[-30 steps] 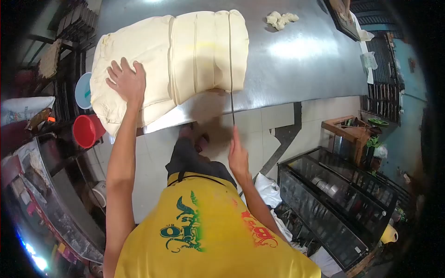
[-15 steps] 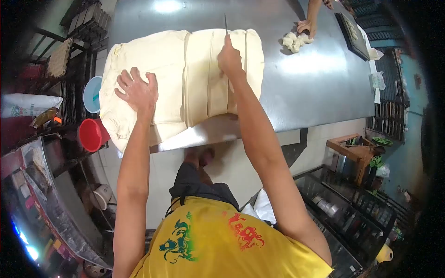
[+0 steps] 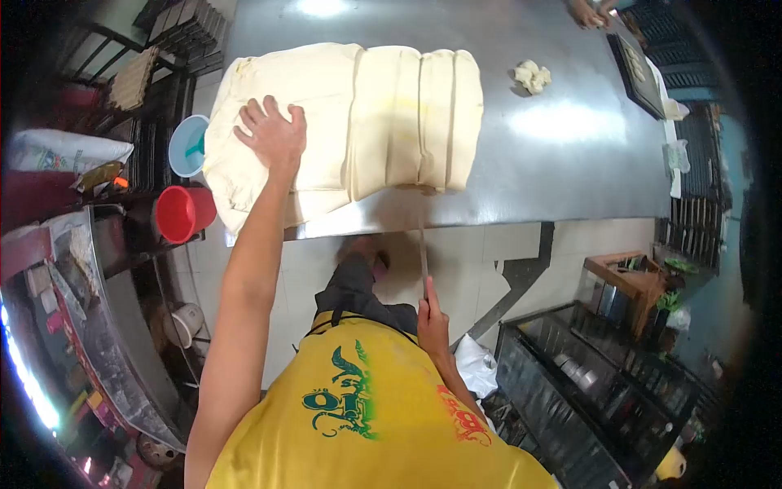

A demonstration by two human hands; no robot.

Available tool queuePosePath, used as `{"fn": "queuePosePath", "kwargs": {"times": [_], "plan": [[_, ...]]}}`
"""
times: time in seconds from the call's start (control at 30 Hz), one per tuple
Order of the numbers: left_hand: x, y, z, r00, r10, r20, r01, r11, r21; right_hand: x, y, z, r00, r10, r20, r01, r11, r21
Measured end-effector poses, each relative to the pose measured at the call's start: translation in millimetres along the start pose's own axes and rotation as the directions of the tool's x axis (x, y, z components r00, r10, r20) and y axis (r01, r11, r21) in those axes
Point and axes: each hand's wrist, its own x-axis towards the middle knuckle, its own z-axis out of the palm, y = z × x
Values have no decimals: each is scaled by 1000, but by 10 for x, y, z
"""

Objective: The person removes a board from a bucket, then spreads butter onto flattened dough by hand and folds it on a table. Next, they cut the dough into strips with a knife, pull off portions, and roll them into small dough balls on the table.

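A big slab of pale dough (image 3: 318, 81) lies on the metal table (image 3: 570, 179), its right part divided by lengthwise cuts into strips. My left hand (image 3: 273, 134) rests on the slab's left half, fingers spread and palm down. Close to my body, below the table's near edge, my right hand (image 3: 433, 322) is closed round the handle of a long knife (image 3: 423, 253). The blade points away from me, its tip near the dough's front edge. Farther right on the table sits a small heap of dough pieces (image 3: 532, 77).
Another person's hands (image 3: 590, 15) are at the table's far right, near a dark tray (image 3: 634, 75) holding dough pieces. A red bucket (image 3: 181, 213) and a light-blue basin (image 3: 186, 155) stand left of the table. A dark glass case (image 3: 595, 383) is at my right.
My right hand has drawn the knife back off the dough towards my body. My left hand stays on the slab. The other person's hand has left the small dough heap.
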Motion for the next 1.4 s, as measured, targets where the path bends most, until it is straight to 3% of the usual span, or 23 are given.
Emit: {"fn": "queuePosePath", "kwargs": {"times": [0.07,0.13,0.17,0.23,0.27,0.3,0.37,0.43,0.57,0.63,0.7,0.77,0.83,0.87,0.93,0.97,1.0,1.03,1.1,1.17,1.27,1.37,1.4], "plan": [[10,5,-10,1000,-13,18,13,1000,5,307,-546,-95,996,67,60,-74,990,122],[30,16,-38,999,-25,35,26,1000,-11,923,-888,-78,983,-181,1,180,978,101],[35,17,-43,999,-30,43,31,999,-19,1315,-1003,-23,889,-454,-67,455,890,10],[34,58,-37,998,-45,53,46,999,-24,2261,-1208,-121,674,-734,-81,673,656,-341],[5,111,-18,997,-51,56,52,998,-24,2924,-1341,-334,630,-770,-97,656,595,-465],[75,6,-16,996,-70,48,70,998,1,3673,-1512,-590,665,-739,-108,581,602,-548],[133,3,-71,993,-75,87,77,997,-17,4909,-1735,-1101,823,-556,-116,345,651,-676],[109,-9,-69,991,-88,99,90,996,-17,5343,-1809,-1245,897,-436,-72,271,672,-689],[126,15,-80,996,-71,57,71,997,0,4954,-1711,-1285,886,-454,-94,366,809,-459],[125,12,-36,998,-52,27,51,999,16,4473,-1393,-1361,743,-662,-102,555,694,-458],[94,61,-110,1000,-21,-22,21,1000,10,3686,-930,-1557,675,-737,41,682,601,-417],[30,5,-41,999,-13,-43,10,997,-79,2957,-472,-1993,716,-657,235,693,628,-354],[-21,38,-128,999,-20,-43,13,987,-160,2558,307,-2437,889,-455,43,424,785,-452],[-4,190,-197,997,-79,-19,66,925,-375,2440,550,-2601,900,-433,-50,367,815,-449],[-70,602,-389,978,-190,80,189,668,-720,2271,891,-2864,898,-386,-209,270,861,-430],[-134,877,-415,998,57,9,-35,727,-686,2245,890,-2874,878,-362,-314,224,889,-400],[-251,1320,-526,981,181,72,-82,716,-693,2251,719,-2800,846,-333,-416,181,914,-364],[-299,1719,-717,905,385,183,-112,629,-769,2298,581,-2682,804,-303,-513,145,935,-324],[-543,2466,-467,754,657,19,-392,472,-790,2543,476,-2290,691,-472,-547,263,870,-417],[-745,3047,-234,526,834,-166,-731,344,-589,2685,354,-1895,590,-670,-450,77,602,-795],[-908,3326,-1,338,937,82,-722,315,-616,2969,500,-2180,846,-454,-279,270,817,-510],[-1063,3573,-366,282,799,532,-566,586,-580,2989,782,-2869,835,-536,-122,447,792,-417],[-1297,3603,-411,389,817,426,-524,577,-627,2926,844,-3072,794,-596,-122,470,727,-500]]}}
